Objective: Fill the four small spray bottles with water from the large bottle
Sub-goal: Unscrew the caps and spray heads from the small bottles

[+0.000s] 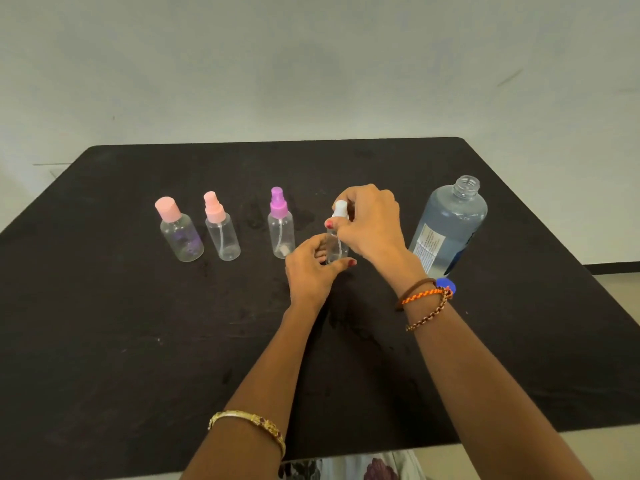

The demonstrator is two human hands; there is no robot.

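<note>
The step in hand looks like unscrewing the white spray head (340, 207) of the clear small bottle (335, 249), which stands on the worktop (121, 323) just left of the large bottle (450, 226) (already uncapped, its blue cap (446, 285) lying in front of it). The left hand (311, 268) curls round the body; the right hand (370, 220) pinches the head. Best to keep the lower grip firm, the base down, and lift straight so the dip tube clears.
</note>
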